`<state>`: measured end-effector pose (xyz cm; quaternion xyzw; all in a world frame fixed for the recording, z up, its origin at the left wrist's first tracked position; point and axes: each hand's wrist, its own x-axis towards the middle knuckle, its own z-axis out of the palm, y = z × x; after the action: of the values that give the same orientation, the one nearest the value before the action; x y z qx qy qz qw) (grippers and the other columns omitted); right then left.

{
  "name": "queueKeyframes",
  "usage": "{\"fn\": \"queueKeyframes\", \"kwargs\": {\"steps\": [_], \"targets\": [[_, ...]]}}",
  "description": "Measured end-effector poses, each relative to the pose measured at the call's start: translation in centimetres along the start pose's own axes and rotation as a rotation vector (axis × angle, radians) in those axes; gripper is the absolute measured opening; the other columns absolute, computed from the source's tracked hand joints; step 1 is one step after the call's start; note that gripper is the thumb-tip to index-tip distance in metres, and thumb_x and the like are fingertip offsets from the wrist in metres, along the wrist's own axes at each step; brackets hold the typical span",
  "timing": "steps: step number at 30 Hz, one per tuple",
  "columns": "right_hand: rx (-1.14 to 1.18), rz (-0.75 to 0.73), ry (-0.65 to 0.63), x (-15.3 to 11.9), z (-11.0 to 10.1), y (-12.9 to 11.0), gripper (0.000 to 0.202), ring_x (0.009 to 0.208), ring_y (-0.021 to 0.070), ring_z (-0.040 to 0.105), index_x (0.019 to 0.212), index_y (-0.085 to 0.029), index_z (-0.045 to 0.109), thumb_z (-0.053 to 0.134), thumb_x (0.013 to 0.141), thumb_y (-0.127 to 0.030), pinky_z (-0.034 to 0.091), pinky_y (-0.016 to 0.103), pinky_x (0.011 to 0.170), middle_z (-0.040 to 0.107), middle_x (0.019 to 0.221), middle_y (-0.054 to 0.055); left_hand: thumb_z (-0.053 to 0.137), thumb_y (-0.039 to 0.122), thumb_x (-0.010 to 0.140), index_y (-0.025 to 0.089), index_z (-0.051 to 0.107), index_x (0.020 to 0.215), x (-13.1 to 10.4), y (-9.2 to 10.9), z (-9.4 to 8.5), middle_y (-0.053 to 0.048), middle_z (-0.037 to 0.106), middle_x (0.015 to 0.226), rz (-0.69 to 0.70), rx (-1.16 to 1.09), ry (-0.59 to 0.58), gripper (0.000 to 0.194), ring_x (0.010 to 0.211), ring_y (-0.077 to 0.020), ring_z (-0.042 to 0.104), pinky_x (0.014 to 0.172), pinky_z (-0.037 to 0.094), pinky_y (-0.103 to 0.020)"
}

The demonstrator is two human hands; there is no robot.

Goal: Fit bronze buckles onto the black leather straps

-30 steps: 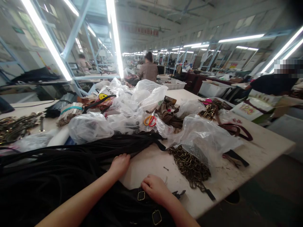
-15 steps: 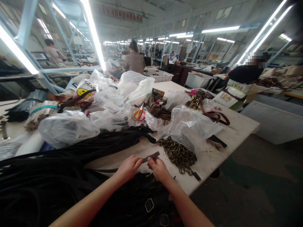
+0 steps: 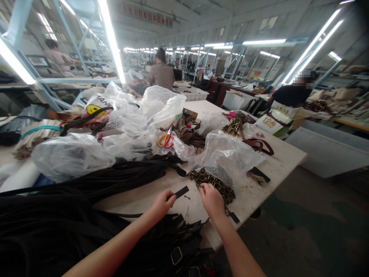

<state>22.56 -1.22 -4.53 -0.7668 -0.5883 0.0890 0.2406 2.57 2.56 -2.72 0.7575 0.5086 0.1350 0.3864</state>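
Note:
My left hand (image 3: pixel 163 202) is closed around a short dark strap (image 3: pixel 181 191), whose flat end sticks out past the thumb to the right. My right hand (image 3: pixel 212 198) is at the near left edge of a heap of brass-coloured metal buckles (image 3: pixel 223 186), fingers bent together; whatever lies between the fingertips is hidden. Long black straps (image 3: pixel 129 175) lie in a thick bundle left of my hands. Below my forearms are more black straps, some fitted with a rectangular metal buckle (image 3: pixel 176 255).
A clear plastic bag (image 3: pixel 227 154) partly covers the buckle heap. Scissors (image 3: pixel 165 140) with yellow and red handles rest among more plastic bags (image 3: pixel 75 156). The table edge (image 3: pixel 276 181) runs along the right, with a large white bin (image 3: pixel 331 152) beyond. Several people sit or stand further back.
My right hand has left the strap and moved right to the buckle heap. My left hand keeps hold of the strap and has shifted slightly left. The whole view has turned slightly.

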Motion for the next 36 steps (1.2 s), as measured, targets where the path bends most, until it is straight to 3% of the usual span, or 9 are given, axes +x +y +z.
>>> {"fn": "queueKeyframes", "kwargs": {"steps": [4, 11, 14, 17, 20, 23, 31, 36], "targets": [[-0.357, -0.039, -0.105, 0.4, 0.6, -0.4, 0.015, 0.077, 0.0223, 0.056, 0.079, -0.014, 0.059, 0.045, 0.080, -0.020, 0.036, 0.031, 0.065, 0.058, 0.084, 0.013, 0.038, 0.035, 0.077, 0.016, 0.053, 0.066, -0.2, -0.5, 0.2, 0.002, 0.053, 0.056, 0.012, -0.065, 0.007, 0.027, 0.054, -0.0125, 0.047, 0.052, 0.031, -0.022], [-0.350, -0.200, -0.183, 0.0, 1.2, -1.4, 0.015, 0.077, 0.0205, 0.054, 0.075, -0.015, 0.058, 0.043, 0.080, -0.015, 0.034, 0.030, 0.065, 0.058, 0.081, 0.011, 0.039, 0.035, 0.075, 0.016, 0.049, 0.066, -0.7, -0.8, 0.2, 0.001, 0.057, 0.059, -0.056, -0.222, -0.028, 0.023, 0.051, -0.0111, 0.049, 0.049, 0.035, -0.022], [-0.182, -0.198, -0.148, -0.2, 0.5, -1.3, 0.014, 0.074, 0.0176, 0.053, 0.073, -0.017, 0.056, 0.044, 0.080, -0.019, 0.034, 0.028, 0.065, 0.057, 0.079, 0.007, 0.040, 0.032, 0.074, 0.016, 0.048, 0.072, -0.6, -0.7, 0.4, 0.001, 0.058, 0.061, -0.087, -0.331, -0.028, 0.018, 0.048, -0.0100, 0.049, 0.048, 0.037, -0.021], [0.213, -0.115, -0.119, -0.5, -0.1, -1.8, 0.014, 0.067, 0.0147, 0.051, 0.072, -0.018, 0.054, 0.045, 0.079, -0.027, 0.036, 0.026, 0.063, 0.055, 0.073, 0.003, 0.041, 0.031, 0.073, 0.016, 0.049, 0.073, -0.4, -0.4, 0.1, 0.002, 0.056, 0.058, -0.099, -0.351, 0.033, 0.017, 0.046, -0.0091, 0.046, 0.046, 0.036, -0.021], [0.695, 0.000, -0.210, -0.9, -0.4, -3.0, 0.020, 0.060, 0.0135, 0.049, 0.075, -0.018, 0.050, 0.048, 0.077, -0.038, 0.038, 0.025, 0.057, 0.052, 0.065, 0.000, 0.042, 0.031, 0.073, 0.015, 0.049, 0.074, -0.4, 0.0, -0.8, 0.003, 0.053, 0.056, -0.122, -0.413, 0.106, 0.018, 0.044, -0.0079, 0.043, 0.045, 0.034, -0.020], [0.988, 0.056, -0.339, -1.4, -0.7, -4.6, 0.026, 0.058, 0.0120, 0.049, 0.078, -0.017, 0.048, 0.050, 0.075, -0.043, 0.038, 0.024, 0.055, 0.052, 0.064, -0.001, 0.045, 0.033, 0.073, 0.015, 0.049, 0.076, -0.8, 0.8, -1.9, 0.004, 0.051, 0.055, -0.130, -0.507, 0.136, 0.019, 0.044, -0.0066, 0.041, 0.044, 0.033, -0.019], [1.194, 0.081, -0.491, -2.6, -0.8, -7.7, 0.027, 0.057, 0.0107, 0.048, 0.076, -0.017, 0.049, 0.054, 0.074, -0.043, 0.038, 0.024, 0.053, 0.055, 0.067, 0.000, 0.053, 0.036, 0.069, 0.014, 0.054, 0.077, -2.2, 2.5, -3.6, 0.005, 0.048, 0.058, -0.155, -0.600, 0.059, 0.024, 0.047, -0.0059, 0.038, 0.045, 0.029, -0.018], [1.192, 0.107, -0.510, -2.6, -0.4, -8.0, 0.026, 0.055, 0.0098, 0.047, 0.074, -0.017, 0.051, 0.056, 0.072, -0.042, 0.036, 0.023, 0.052, 0.053, 0.064, -0.002, 0.053, 0.030, 0.066, 0.015, 0.054, 0.073, -2.3, 2.1, -3.5, 0.004, 0.050, 0.061, -0.171, -0.511, 0.106, 0.017, 0.056, -0.0086, 0.042, 0.050, 0.031, -0.019]]}}
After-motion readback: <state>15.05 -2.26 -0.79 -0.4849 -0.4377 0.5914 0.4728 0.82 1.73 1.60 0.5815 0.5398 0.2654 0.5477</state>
